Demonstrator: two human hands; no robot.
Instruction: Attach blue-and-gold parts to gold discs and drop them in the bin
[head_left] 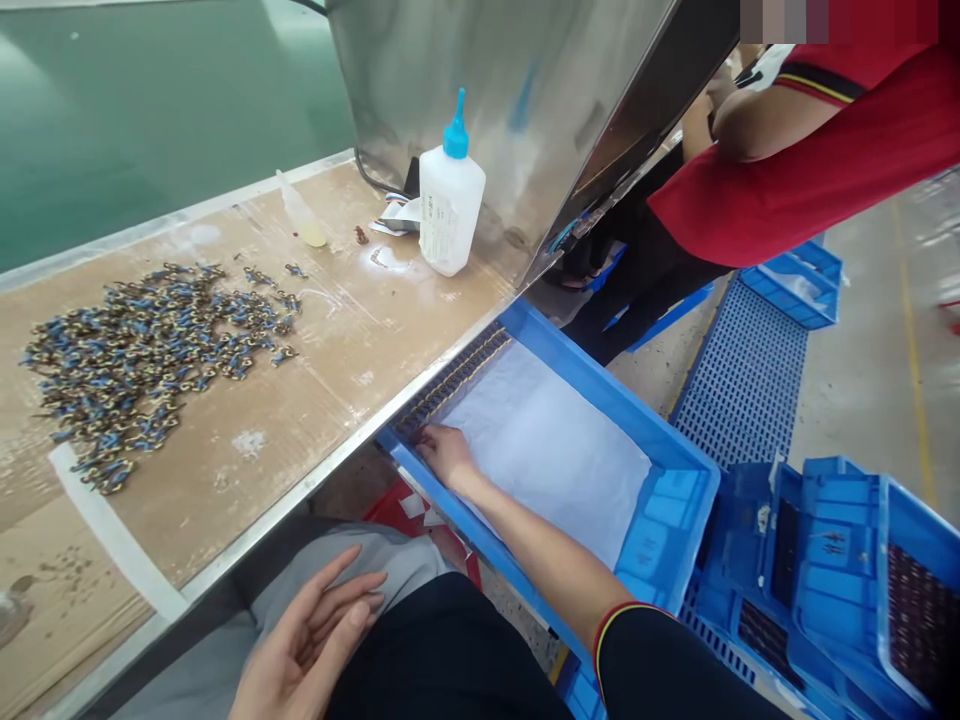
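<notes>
Row of small brown-and-blue parts [456, 377] along the table-side wall of the blue crate [679, 490], with the right hand [444, 452] at its near end.

The right hand reaches into the blue crate and rests palm down, fingers together, its fingertips touching the near end of the row; whether it pinches a part cannot be told. A white sheet [551, 445] lines the crate floor, just beside the row. The left hand [311, 630] hovers open and empty over the lap, fingers loosely spread, well apart from the crate. On the cardboard-covered table [337, 330] beside the crate lies a loose pile of the same parts [142, 365], far from the crate; a white squeeze bottle with a blue nozzle [450, 200] stands upright nearer to it. Beyond the crate stands a person in a red shirt [810, 170]; further blue crates [840, 580] lie stacked beside it.
</notes>
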